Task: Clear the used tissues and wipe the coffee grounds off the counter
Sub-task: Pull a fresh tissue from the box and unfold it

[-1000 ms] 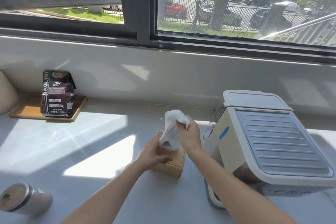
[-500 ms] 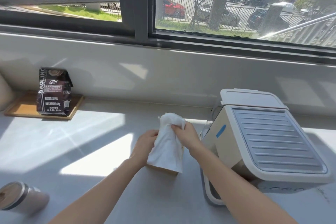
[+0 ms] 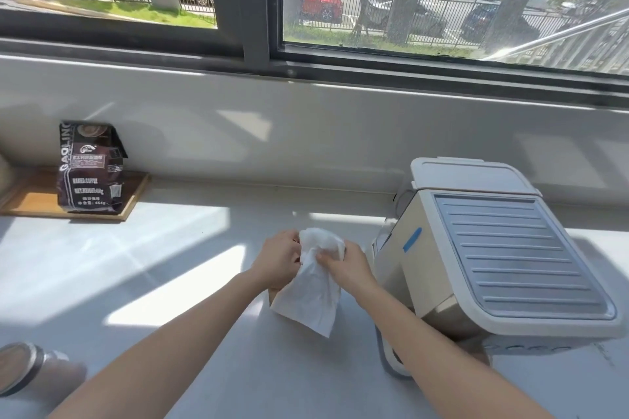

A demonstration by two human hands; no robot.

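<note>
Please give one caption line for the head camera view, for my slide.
Both hands, left and right, hold a white tissue above the counter, beside the coffee machine.

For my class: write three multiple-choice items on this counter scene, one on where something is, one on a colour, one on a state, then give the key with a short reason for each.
1. Where does the coffee bag stand?
A. On the wooden tray at the far left
B. On top of the coffee machine
C. On the window sill

2. What colour is the tissue?
A. Blue
B. White
C. Brown

3. How is the tissue held?
A. It lies flat on the counter, untouched
B. By one hand only
C. By both hands, hanging down

Key:
1 A: the coffee bag stands upright on the wooden tray.
2 B: the tissue is plain white.
3 C: the left hand and right hand pinch its top.
</note>
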